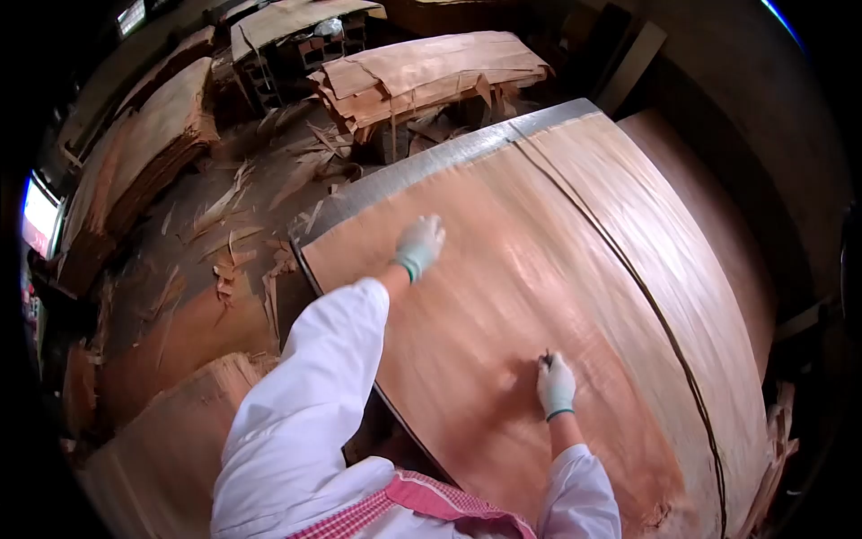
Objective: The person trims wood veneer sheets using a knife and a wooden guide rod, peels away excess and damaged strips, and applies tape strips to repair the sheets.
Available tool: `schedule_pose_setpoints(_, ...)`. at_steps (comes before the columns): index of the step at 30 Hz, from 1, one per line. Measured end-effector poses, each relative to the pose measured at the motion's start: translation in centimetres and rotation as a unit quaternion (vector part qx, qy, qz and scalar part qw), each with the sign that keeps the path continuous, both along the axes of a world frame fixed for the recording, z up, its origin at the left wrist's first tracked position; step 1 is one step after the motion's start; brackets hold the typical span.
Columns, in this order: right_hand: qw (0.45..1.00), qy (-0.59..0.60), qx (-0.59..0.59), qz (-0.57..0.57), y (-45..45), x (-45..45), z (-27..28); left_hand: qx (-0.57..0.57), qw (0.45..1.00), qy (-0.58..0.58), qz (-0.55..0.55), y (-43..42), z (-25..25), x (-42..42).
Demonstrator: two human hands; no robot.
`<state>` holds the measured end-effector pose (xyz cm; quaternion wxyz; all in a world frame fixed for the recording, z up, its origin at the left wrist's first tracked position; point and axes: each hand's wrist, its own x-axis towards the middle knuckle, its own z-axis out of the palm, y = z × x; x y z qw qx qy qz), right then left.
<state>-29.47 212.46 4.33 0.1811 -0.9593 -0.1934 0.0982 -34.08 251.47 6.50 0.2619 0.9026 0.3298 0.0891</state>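
My left hand (420, 244), in a white glove with a green cuff, lies on the reddish wood veneer sheet (467, 296) near its far left corner, fingers spread. Lower and to the right, my right hand (557, 386), gloved too, is closed around a small dark tool (546, 359) whose tip is near the sheet; whether it touches cannot be made out. A long dark gap or cord (628, 269) runs lengthwise between the reddish sheet and paler veneer (682, 260) on the right. A metal strip (458, 160) borders the far edge.
Stacks of veneer stand beyond the table (431, 67) and at the left (148, 153). Torn veneer scraps (229, 193) litter the floor. Another veneer sheet (180, 431) lies at the lower left. A board (633, 67) leans at the back right.
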Motion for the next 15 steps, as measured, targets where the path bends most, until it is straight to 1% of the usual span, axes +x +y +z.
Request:
schedule_pose_setpoints(1,0.999,-0.006,-0.041,-0.009,1.0,-0.9,0.3,0.023,0.999,0.038,0.028,3.1,0.5,1.4)
schedule_pose_setpoints(3,0.998,-0.02,-0.051,-0.038,2.0,-1.6,0.2,0.049,0.992,0.093,0.073,8.6,-0.6,4.8)
schedule_pose_setpoints(6,0.995,-0.037,-0.064,-0.059,2.3,-1.8,0.0,0.088,0.987,0.103,0.089,12.2,-2.8,6.9)
schedule_pose_setpoints(7,0.995,-0.04,-0.068,-0.06,2.4,-1.8,-0.1,0.065,0.989,0.098,0.091,12.8,-3.4,7.6)
schedule_pose_setpoints(9,0.994,-0.05,-0.074,-0.061,2.5,-1.9,-0.3,0.024,0.991,0.095,0.094,13.6,-2.9,8.2)
schedule_pose_setpoints(12,0.993,-0.068,-0.073,-0.059,2.8,-2.1,-0.3,0.017,0.998,0.022,0.053,13.6,-2.2,7.4)
schedule_pose_setpoints(14,0.993,-0.081,-0.067,-0.055,2.5,-2.1,-0.7,0.148,0.988,-0.046,-0.019,11.0,-1.4,5.7)
schedule_pose_setpoints(15,0.992,-0.078,-0.076,-0.06,2.4,-2.1,-1.0,0.21,0.971,-0.089,-0.066,9.1,-1.6,4.4)
